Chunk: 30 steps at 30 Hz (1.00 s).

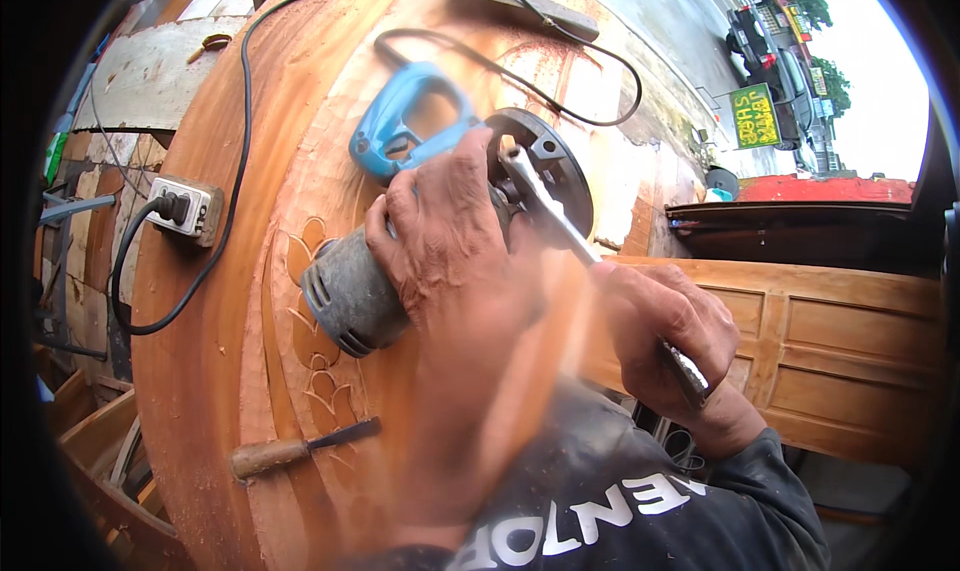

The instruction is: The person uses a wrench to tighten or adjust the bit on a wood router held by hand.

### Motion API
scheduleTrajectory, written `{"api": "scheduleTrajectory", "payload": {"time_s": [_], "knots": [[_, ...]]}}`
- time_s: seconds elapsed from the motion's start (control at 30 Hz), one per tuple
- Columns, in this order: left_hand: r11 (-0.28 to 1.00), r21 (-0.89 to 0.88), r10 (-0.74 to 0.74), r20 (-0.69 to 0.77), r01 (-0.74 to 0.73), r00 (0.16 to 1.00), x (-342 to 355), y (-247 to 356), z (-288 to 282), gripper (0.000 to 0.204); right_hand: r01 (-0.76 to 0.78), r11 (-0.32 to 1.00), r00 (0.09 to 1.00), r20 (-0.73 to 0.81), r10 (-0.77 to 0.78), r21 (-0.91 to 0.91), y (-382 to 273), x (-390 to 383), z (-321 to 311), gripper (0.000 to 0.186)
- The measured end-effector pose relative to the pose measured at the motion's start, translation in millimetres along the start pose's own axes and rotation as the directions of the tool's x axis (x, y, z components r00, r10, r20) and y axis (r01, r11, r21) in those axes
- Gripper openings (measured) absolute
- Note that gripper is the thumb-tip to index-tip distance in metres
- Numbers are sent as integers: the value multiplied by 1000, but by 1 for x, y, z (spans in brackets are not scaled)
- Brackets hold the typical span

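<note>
A router (350,296) with a blue D-shaped handle, a grey motor housing and a round black base lies on its side on a carved wooden panel (215,301). My left hand (450,221) is wrapped over its body, just below the blue handle. My right hand (672,321) grips a long metal wrench (548,209), whose far end reaches the middle of the round base. What its jaws touch is partly hidden by the tool. Left of my left forearm, a wood-handled chisel (290,455) rests on the panel.
A black cord (247,101) runs from a socket box (190,211) on the left; another cord (600,123) loops beyond the router. A dark narrow block (520,9) lies at the far edge. Panelled woodwork (840,341) stands right, with a road and vehicle (780,71) beyond.
</note>
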State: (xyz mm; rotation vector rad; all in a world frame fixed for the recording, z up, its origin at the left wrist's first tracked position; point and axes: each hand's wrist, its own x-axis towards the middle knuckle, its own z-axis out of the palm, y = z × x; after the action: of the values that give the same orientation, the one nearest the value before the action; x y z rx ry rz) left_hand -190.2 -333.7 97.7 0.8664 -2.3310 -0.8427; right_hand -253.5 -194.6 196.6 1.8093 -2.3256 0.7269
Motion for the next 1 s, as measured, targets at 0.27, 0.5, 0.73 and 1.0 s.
{"api": "scheduleTrajectory", "payload": {"time_s": [0.27,0.5,0.73,1.0], "knots": [[1000,-31,2,-13,-2,1000,-2,2,-3,78,-294,917,925,-162,344,270,-3,-12,-18,30],[996,-87,-39,-23,37,999,-3,-2,0,80,14,272,703,-203,682,962,53,23,-44,47],[996,-74,-41,-20,40,999,0,-2,2,84,-31,-177,927,95,364,984,125,109,-55,47],[987,-163,-19,-41,12,999,-4,-6,0,90,-345,-320,938,337,-83,882,84,188,30,65]]}}
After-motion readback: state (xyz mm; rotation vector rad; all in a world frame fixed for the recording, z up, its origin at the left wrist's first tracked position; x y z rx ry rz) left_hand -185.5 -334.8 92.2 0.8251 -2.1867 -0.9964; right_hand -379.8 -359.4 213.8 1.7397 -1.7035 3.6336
